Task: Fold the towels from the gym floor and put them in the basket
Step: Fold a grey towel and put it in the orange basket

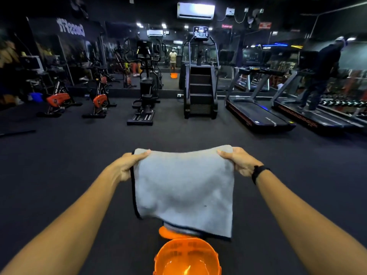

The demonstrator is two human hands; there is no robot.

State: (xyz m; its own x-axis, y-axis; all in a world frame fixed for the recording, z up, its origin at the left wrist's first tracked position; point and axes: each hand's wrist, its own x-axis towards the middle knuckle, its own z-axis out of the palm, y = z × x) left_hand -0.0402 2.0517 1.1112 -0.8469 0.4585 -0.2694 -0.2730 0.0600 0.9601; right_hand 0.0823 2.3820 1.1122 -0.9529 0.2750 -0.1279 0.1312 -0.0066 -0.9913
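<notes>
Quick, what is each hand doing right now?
Left hand: fingers curled round the upper left corner of the grey towel.
Right hand: fingers gripping the towel's upper right corner.

Counted: two bare hands, left (127,165) and right (241,162); one grey terry towel (183,187); one orange plastic basket (187,259); one orange lid (168,233); two orange-flywheel exercise bikes (57,100) (100,101); two black treadmills (256,112) (317,116); one black stair-climber (200,84).
</notes>
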